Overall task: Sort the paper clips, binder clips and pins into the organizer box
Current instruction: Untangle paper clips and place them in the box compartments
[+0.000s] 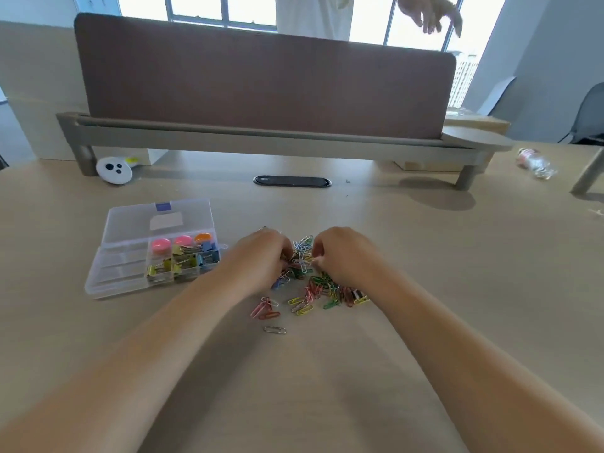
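Nearest lies one loose silver paper clip (pixel 275 330) on the beige wooden desk (pixel 425 256). Behind it the left hand (pixel 261 256) and the right hand (pixel 341 256) curl their fingers into the pile of coloured wire paper clips (pixel 327 289), each pinching some. These clips look light, thin, slippery and easily tangled, so I would pinch small bunches. The clear plastic organizer box (pixel 124 273) stands open to the left.

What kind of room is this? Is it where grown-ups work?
Most likely an office: a long desk with a brown divider screen standing across it, a cable slot in the desktop, and a dark chair at the far right.
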Tool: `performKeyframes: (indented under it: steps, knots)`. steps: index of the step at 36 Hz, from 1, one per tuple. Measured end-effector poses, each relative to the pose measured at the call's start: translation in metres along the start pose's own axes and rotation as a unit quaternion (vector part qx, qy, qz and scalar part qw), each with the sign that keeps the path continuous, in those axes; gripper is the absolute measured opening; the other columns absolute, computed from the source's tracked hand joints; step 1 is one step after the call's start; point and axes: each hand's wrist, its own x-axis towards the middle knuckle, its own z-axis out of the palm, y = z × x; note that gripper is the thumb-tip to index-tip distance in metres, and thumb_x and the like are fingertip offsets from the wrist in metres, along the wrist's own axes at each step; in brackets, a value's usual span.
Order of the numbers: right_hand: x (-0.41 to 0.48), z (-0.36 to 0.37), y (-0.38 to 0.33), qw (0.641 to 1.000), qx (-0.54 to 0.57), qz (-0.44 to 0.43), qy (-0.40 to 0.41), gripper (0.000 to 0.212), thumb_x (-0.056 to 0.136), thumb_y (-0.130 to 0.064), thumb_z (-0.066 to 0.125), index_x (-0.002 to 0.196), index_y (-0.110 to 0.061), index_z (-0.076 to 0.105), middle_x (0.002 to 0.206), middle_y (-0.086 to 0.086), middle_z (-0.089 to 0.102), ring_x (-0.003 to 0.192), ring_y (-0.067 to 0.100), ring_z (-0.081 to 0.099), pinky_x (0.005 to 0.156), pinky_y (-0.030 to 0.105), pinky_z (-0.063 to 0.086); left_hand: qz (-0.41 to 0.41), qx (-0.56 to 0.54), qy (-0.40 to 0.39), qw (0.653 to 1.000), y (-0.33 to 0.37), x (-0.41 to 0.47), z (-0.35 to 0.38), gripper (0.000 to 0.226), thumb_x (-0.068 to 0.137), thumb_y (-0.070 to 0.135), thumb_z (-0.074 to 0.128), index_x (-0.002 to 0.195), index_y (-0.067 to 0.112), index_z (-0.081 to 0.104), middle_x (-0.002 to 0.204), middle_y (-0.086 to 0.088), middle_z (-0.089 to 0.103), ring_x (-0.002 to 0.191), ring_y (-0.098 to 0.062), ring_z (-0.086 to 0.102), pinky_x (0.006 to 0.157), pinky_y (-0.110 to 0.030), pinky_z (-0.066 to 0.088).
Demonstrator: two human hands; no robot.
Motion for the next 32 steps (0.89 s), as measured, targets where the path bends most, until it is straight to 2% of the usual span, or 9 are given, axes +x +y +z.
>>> performKeyframes:
  steps: [2,7,15,17,19,22,27,29,32]
  knots:
    - [0.001,0.0,0.0,1.0,-0.003,-0.006,0.002,0.008,0.086,-0.023,0.065,0.09,-0.022,0.072,0.092,0.0,0.068,0.084,0.022,0.065,0.078,0.04,0.057,-0.002,0.003,0.002,1.0,-0.001,0.001,0.0,0.025,0.086,0.011,0.06,0.104,0.024,0.071,0.107,0.0,0.065,0.1,-0.021,0.059,0.088,-0.033,0.048]
    - [0.006,0.003,-0.001,1.0,-0.017,-0.015,-0.003,0.009,0.087,-0.019,0.063,0.091,-0.019,0.071,0.091,0.002,0.068,0.082,0.023,0.065,0.076,0.04,0.058,0.009,0.013,0.007,1.0,-0.003,0.004,0.003,0.015,0.087,0.014,0.06,0.095,0.021,0.07,0.098,0.002,0.065,0.094,-0.021,0.059,0.076,-0.029,0.043]
    - [0.002,-0.004,0.002,0.998,0.047,-0.032,-0.007,0.02,0.089,-0.017,0.055,0.1,-0.015,0.072,0.096,0.002,0.07,0.086,0.02,0.064,0.078,0.036,0.055,0.029,-0.005,0.015,0.999,-0.005,0.002,0.003,0.03,0.09,0.011,0.049,0.109,0.02,0.07,0.109,-0.002,0.066,0.101,-0.021,0.059,0.088,-0.032,0.045]
    - [0.0,-0.008,0.003,0.996,0.082,-0.022,0.0,0.022,0.087,-0.015,0.054,0.098,-0.012,0.074,0.092,0.004,0.072,0.083,0.021,0.065,0.075,0.034,0.055,0.029,-0.015,0.016,0.999,-0.006,0.002,0.002,0.029,0.091,0.011,0.048,0.109,0.02,0.07,0.106,-0.001,0.065,0.1,-0.019,0.058,0.086,-0.029,0.043]
    - [-0.001,-0.012,0.005,0.995,0.098,-0.01,0.006,0.021,0.086,-0.013,0.055,0.091,-0.01,0.075,0.086,0.006,0.072,0.077,0.021,0.066,0.065,0.03,0.052,0.025,-0.026,0.023,0.999,-0.005,0.001,0.0,0.028,0.093,0.014,0.048,0.11,0.02,0.07,0.104,-0.001,0.062,0.095,-0.016,0.055,0.083,-0.026,0.04]
    - [-0.004,-0.017,0.009,0.994,0.111,0.007,0.01,0.018,0.087,-0.013,0.056,0.088,-0.014,0.074,0.079,0.001,0.071,0.069,0.015,0.064,0.057,0.024,0.047,0.026,-0.048,0.03,0.998,0.001,0.001,-0.003,0.026,0.093,0.014,0.049,0.109,0.019,0.069,0.1,0.002,0.058,0.088,-0.011,0.05,0.078,-0.024,0.037]
    - [-0.014,-0.023,0.019,0.988,0.153,0.035,0.009,0.013,0.083,-0.01,0.058,0.083,-0.014,0.071,0.072,0.004,0.072,0.071,0.02,0.071,0.074,0.037,0.058,0.026,-0.075,0.027,0.996,0.015,0.0,-0.004,0.022,0.091,0.013,0.053,0.105,0.017,0.069,0.096,0.004,0.056,0.084,-0.01,0.052,0.073,-0.021,0.035]
    - [-0.019,-0.024,0.024,0.986,0.165,0.039,0.004,0.012,0.082,-0.009,0.058,0.081,-0.011,0.07,0.071,0.008,0.072,0.072,0.025,0.071,0.074,0.04,0.059,0.022,-0.085,0.028,0.996,0.023,-0.002,-0.004,0.018,0.091,0.015,0.054,0.102,0.018,0.068,0.096,0.005,0.057,0.086,-0.012,0.055,0.071,-0.023,0.037]
    - [-0.028,-0.024,0.035,0.983,0.179,0.05,0.001,0.013,0.079,-0.006,0.057,0.074,-0.011,0.067,0.063,0.009,0.068,0.061,0.027,0.065,0.067,0.041,0.057,0.026,-0.1,0.019,0.994,0.036,-0.005,-0.004,0.014,0.089,0.013,0.054,0.098,0.019,0.063,0.087,0.007,0.057,0.083,-0.015,0.056,0.066,-0.026,0.041]
